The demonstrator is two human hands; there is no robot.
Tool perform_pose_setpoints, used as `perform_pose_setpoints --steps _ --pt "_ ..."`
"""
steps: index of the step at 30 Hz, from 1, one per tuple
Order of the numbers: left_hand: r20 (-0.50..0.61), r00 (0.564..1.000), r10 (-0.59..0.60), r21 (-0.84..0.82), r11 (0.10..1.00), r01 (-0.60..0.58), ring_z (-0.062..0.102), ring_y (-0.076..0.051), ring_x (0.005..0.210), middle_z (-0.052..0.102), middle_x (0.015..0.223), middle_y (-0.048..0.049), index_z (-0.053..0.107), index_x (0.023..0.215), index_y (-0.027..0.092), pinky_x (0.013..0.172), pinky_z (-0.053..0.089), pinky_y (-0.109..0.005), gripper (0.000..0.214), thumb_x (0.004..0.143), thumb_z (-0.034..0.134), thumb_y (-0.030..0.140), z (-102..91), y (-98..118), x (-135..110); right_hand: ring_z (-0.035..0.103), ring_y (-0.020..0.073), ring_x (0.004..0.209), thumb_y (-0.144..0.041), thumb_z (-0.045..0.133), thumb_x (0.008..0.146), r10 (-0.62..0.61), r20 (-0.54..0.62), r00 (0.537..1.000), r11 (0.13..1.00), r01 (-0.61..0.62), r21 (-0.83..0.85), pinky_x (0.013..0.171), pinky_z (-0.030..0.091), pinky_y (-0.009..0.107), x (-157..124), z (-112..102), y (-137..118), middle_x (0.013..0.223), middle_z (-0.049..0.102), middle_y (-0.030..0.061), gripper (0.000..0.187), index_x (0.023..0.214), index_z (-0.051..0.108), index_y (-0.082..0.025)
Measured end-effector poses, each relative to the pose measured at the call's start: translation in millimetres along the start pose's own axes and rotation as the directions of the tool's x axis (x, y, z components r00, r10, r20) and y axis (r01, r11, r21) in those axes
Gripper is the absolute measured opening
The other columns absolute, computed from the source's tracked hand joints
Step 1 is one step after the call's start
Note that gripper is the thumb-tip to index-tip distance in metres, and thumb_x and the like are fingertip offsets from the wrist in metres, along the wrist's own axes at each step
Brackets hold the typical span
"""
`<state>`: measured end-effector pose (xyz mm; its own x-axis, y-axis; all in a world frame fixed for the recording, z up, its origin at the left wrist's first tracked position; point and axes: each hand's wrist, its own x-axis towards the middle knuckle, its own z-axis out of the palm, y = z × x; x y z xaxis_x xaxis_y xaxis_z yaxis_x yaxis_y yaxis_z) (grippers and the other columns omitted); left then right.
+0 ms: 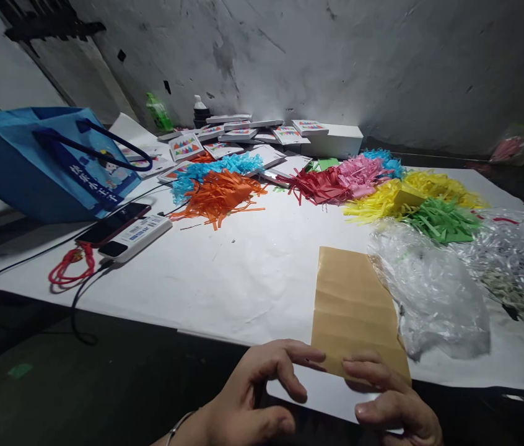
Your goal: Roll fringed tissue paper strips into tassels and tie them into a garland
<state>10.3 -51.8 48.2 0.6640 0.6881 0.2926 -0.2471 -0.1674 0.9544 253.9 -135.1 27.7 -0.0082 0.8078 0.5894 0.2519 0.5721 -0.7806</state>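
- Both hands sit at 6 o'clock, at the near edge of the white tabletop [253, 272]. The left hand [255, 396] is loosely curled with its fingertips touching the near left corner of the brown paper sheet [355, 310]; it grips nothing firmly.
- The right hand [394, 406] rests its fingers on the sheet's near edge, pinching it lightly against the thumb underneath.
- That creased brown sheet lies flat, running from the hands toward 12 o'clock.
- Just beside it, at 3 o'clock, a crumpled clear plastic bag [433, 297] overlaps its right edge, with more clear plastic [517, 260] farther right.
- Beyond, from 11 to 2 o'clock, lie heaps of shredded paper: orange [220, 195], blue [215, 168], red [318, 184], pink [359, 172], yellow [406, 195] and green [443, 220].
- Small white boxes [243, 133] are stacked by the wall at 12 o'clock.
- At 10 o'clock stand a blue tote bag [34, 161], a phone [113, 224], a power bank [139, 236] and a red cable [69, 266], well apart from the hands.
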Motion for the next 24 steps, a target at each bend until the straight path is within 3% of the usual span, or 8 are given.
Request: perform_pose_setpoints --steps 2,4,8,11,17,21,23,24 --pt "-0.043 0.998 -0.050 0.065 0.997 0.052 0.069 -0.026 0.111 0.072 0.123 -0.0100 0.074 0.105 0.024 0.092 0.057 -0.034 0.018 0.087 0.074 0.027 0.7 1 -1 0.074 0.0266 0.103 -0.032 0.066 0.094 -0.148 0.070 0.987 0.961 0.160 -0.227 0.082 0.064 0.038 4 -6 0 0.107 0.078 0.0052 0.016 0.106 0.075 -0.029" --pt "-0.056 0.995 -0.077 0.110 0.990 0.083 0.072 -0.021 0.103 0.075 0.116 -0.0070 0.071 0.117 0.027 0.086 0.059 -0.028 0.029 0.089 0.071 0.019 2.4 0 -1 0.075 0.0250 0.100 -0.036 0.059 0.098 -0.271 0.140 0.952 0.841 0.305 -0.446 0.085 0.064 0.036 3 -9 2 0.105 0.078 0.0053 0.026 0.119 0.071 -0.028" --pt "-0.062 0.998 -0.020 0.149 0.988 0.029 0.074 -0.018 0.097 0.078 0.109 -0.0053 0.072 0.116 0.026 0.084 0.059 -0.023 0.029 0.090 0.069 0.014 4.8 -3 -1 0.076 0.0232 0.096 -0.038 0.053 0.101 -0.359 0.198 0.912 0.642 0.396 -0.656 0.088 0.062 0.032 -6 -7 7 0.108 0.077 0.0048 0.034 0.131 0.064 -0.026" --pt "-0.084 0.996 -0.008 0.162 0.987 0.022 0.073 -0.017 0.098 0.078 0.108 -0.0044 0.073 0.114 0.027 0.085 0.058 -0.022 0.027 0.091 0.068 0.014 4.5 -5 0 0.076 0.0230 0.096 -0.038 0.056 0.099 -0.328 0.211 0.921 0.657 0.383 -0.649 0.086 0.063 0.031 -7 -5 6 0.108 0.077 0.0070 0.036 0.132 0.063 -0.024" --pt "-0.031 0.997 -0.072 0.145 0.987 0.076 0.075 -0.019 0.094 0.076 0.108 -0.0076 0.072 0.117 0.024 0.081 0.060 -0.025 0.025 0.093 0.066 0.020 2.9 -6 0 0.074 0.0157 0.095 -0.014 0.057 0.096 -0.101 0.206 0.973 0.822 0.198 -0.534 0.078 0.061 0.020 -3 -9 -2 0.101 0.076 0.0072 0.028 0.122 0.066 -0.021" --pt "-0.034 0.996 -0.083 0.146 0.985 0.087 0.073 -0.020 0.101 0.075 0.112 -0.0088 0.067 0.122 0.024 0.085 0.059 -0.026 0.029 0.093 0.066 0.021 3.6 -4 0 0.077 0.0215 0.090 -0.018 0.064 0.092 -0.214 0.350 0.912 0.668 0.398 -0.629 0.084 0.063 0.033 8 -15 -7 0.103 0.078 0.0054 0.031 0.122 0.068 -0.024" --pt "0.010 0.997 -0.073 0.149 0.986 0.071 0.072 -0.021 0.102 0.073 0.116 -0.0099 0.061 0.130 0.025 0.086 0.059 -0.028 0.037 0.094 0.064 0.021 5.3 0 -1 0.077 0.0209 0.089 -0.026 0.066 0.092 -0.183 0.441 0.879 0.644 0.446 -0.621 0.081 0.063 0.027 14 -16 -11 0.111 0.077 0.0046 0.041 0.133 0.062 -0.026" --pt "0.035 0.997 -0.072 0.150 0.987 0.066 0.071 -0.021 0.102 0.072 0.118 -0.0103 0.057 0.134 0.026 0.087 0.058 -0.029 0.041 0.093 0.064 0.021 6.8 1 -1 0.077 0.0197 0.091 -0.030 0.065 0.093 -0.136 0.470 0.872 0.685 0.425 -0.591 0.080 0.062 0.022 18 -17 -13 0.115 0.075 0.0042 0.047 0.140 0.057 -0.026"
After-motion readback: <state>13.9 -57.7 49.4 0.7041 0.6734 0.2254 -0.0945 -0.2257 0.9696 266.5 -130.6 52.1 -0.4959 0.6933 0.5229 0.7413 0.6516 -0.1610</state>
